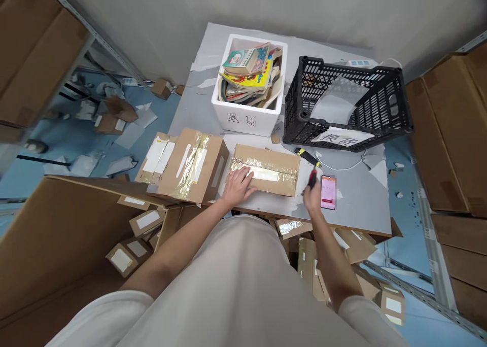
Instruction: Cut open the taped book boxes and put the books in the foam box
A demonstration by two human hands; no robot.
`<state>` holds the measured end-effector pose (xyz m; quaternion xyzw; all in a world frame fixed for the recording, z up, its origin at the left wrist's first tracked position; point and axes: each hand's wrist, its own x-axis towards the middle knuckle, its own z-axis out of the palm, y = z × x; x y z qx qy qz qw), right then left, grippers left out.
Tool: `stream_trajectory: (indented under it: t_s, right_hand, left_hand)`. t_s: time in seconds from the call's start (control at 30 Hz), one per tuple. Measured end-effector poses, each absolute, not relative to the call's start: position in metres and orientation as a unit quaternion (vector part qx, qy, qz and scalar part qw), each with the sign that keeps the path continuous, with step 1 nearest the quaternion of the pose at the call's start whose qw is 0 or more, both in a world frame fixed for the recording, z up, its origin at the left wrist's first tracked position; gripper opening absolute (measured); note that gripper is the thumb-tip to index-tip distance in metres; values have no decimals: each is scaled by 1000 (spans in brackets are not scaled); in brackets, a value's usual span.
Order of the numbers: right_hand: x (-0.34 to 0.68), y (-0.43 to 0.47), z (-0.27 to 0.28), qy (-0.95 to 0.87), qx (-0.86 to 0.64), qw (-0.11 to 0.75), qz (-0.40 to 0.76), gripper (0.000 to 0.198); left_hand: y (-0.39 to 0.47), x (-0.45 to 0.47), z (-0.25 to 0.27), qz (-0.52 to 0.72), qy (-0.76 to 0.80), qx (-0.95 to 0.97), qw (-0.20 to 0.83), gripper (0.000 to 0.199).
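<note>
My left hand (238, 187) lies with its fingers spread on the left end of a taped cardboard box (277, 159). Clear shiny tape and a white label run along the top of this box. To the right of the box, my right hand (312, 197) is closed around a red-and-black box cutter (312, 178), held above the table; its blade cannot be made out. A yellow-and-black utility knife (307, 157) lies just beyond that hand. Beside it a phone (328, 192) rests with its screen lit.
A larger taped box (192, 167) stands on the left of the table (357, 205). Behind are a white foam box (243, 116) of books and a black plastic crate (348, 108). An open carton (49, 245) and several small parcels (148, 220) sit below the edge.
</note>
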<state>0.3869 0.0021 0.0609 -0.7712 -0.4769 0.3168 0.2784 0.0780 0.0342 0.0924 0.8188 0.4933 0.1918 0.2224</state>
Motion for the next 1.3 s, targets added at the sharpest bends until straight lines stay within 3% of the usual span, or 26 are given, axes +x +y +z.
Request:
stream_trajectory:
  t_s: [0.1, 0.27, 0.37, 0.47, 0.83, 1.3]
  right_hand:
    - [384, 24, 122, -585, -710, 295, 258, 63]
    - [324, 71, 191, -844, -456, 83, 269, 58]
    - [291, 88, 193, -881, -399, -52, 250, 62]
    - [277, 98, 185, -891, -382, -116, 217, 70]
    - [267, 101, 190, -886, -385, -201, 160, 71]
    - [274, 99, 185, -871, -397, -205, 203, 69]
  left_hand:
    - [33, 74, 86, 206, 473, 838, 176, 50]
    - [32, 73, 81, 239, 446, 854, 120, 48]
    - [33, 73, 81, 244, 443, 856, 109, 49]
    - [34, 73, 82, 249, 444, 853, 114, 49]
    - [34, 71, 82, 234, 445, 855, 129, 49]
    - [35, 70, 80, 196, 452, 861, 126, 51]
